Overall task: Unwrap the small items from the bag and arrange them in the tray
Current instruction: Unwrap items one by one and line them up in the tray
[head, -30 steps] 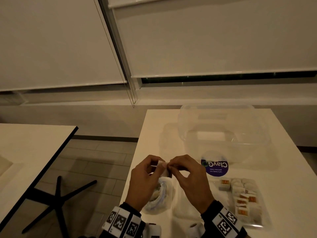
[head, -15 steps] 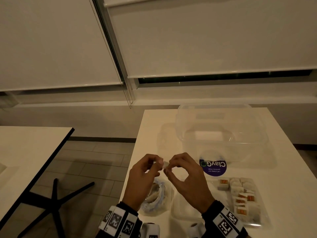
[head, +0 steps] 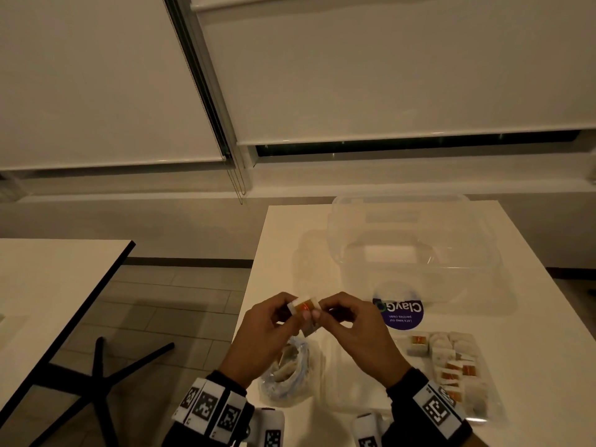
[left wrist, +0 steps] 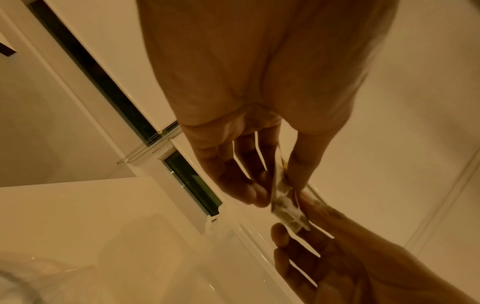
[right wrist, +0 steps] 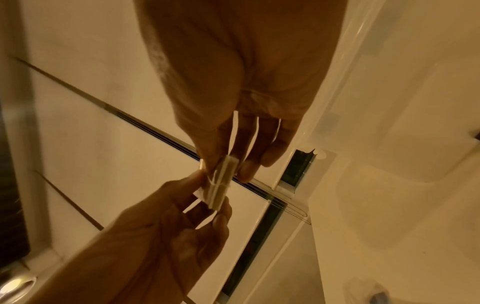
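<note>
**Item pinched between both hands over the table**

Item [head: 304, 307], small, white, with an orange middle, is held up above the near edge of the white table [head: 532, 317], between the two hands. The left hand [head: 264, 337] pinches its left end with thumb and fingertips, and the right hand [head: 358, 333] pinches the right end the same way. A clear wrapper [left wrist: 288, 207] clings around it, and the right wrist view shows its ribbed white edge [right wrist: 221, 185].

Right below the hands lies the crumpled clear bag [head: 285, 375] with more pieces inside. To the right, the clear tray [head: 483, 411] already carries rows of white and orange pieces [head: 448, 362]. Farther back stands a clear lidded box [head: 416, 250], with a round purple sticker [head: 398, 312] between it and the tray.
</note>
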The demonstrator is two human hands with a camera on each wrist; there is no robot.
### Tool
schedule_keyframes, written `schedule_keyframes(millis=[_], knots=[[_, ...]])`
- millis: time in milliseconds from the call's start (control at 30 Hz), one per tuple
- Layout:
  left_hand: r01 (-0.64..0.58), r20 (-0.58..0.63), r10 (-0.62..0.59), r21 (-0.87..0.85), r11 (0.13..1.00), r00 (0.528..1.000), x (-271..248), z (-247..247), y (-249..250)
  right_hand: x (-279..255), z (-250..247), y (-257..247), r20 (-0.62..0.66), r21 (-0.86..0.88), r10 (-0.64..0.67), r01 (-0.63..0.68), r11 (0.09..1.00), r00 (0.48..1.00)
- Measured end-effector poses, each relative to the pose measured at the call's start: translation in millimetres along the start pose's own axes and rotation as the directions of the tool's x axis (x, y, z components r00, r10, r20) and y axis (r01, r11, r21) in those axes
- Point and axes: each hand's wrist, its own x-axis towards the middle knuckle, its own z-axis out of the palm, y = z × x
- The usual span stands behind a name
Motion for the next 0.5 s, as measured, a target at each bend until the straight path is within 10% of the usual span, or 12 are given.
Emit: schedule_keyframes(millis=[333,500], knots=[[0.052,0.052,-0.047,-0.115,0.992,0.998,12,39,3,-12,-35,3,-0.155,-0.025,0.061,-0.065,0.998,0.986],[0.028,0.219,-0.051,0.109,0.994,0.974,22,80,-10,-38,-69,14,-0.098,-0.151,0.132,-0.146,0.978,0.986]])
